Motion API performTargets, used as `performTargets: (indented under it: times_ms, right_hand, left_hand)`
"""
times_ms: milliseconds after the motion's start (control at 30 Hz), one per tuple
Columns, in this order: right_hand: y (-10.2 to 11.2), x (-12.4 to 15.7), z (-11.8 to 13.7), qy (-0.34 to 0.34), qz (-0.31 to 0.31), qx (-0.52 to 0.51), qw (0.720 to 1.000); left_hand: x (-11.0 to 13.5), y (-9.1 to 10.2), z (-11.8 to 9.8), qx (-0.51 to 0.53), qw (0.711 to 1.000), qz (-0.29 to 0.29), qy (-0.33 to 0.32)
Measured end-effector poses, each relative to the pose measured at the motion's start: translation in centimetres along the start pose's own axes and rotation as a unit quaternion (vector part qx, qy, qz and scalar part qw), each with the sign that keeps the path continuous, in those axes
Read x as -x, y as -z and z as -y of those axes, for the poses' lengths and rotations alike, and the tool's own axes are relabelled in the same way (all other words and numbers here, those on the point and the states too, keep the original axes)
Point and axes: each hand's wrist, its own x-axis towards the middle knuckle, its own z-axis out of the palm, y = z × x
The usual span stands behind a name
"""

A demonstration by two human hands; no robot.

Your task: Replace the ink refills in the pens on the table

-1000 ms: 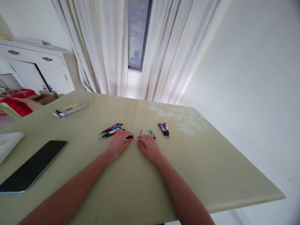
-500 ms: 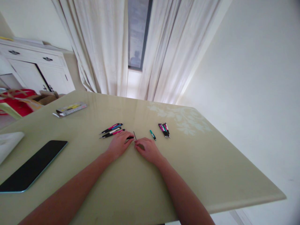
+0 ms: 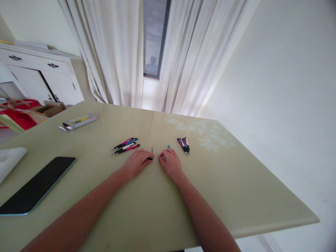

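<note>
Pinching black piece point(image 3: 149, 158) in left hand point(image 3: 136, 162), right hand point(image 3: 171, 163) curled, hold unclear, box lettering point(image 3: 81, 124) blurred

Left pens point(image 3: 128, 146) on table point(image 3: 249, 196), between tablet point(image 3: 39, 185) and right pens point(image 3: 184, 145).

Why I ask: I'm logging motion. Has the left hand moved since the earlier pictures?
Yes: the left hand shifted slightly right, away from the unmoved pens on the left.
</note>
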Motion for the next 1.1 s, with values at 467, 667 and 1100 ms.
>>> performTargets:
  times_ms: [467, 667, 1100]
  right_hand:
    - [0.04, 0.02, 0.2, 0.006, 0.02, 0.042, 0.999]
    - [-0.18, 0.06, 0.04, 0.02, 0.015, 0.026, 0.999]
    - [-0.06, -0.03, 0.24, 0.025, -0.002, -0.065, 0.998]
  left_hand:
    - [-0.03, 0.38, -0.52, -0.01, 1.0, 0.002, -0.003]
    - [-0.13, 0.57, -0.81, -0.022, 1.0, -0.002, 0.001]
    - [-0.12, 0.55, -0.63, -0.029, 0.995, -0.097, -0.018]
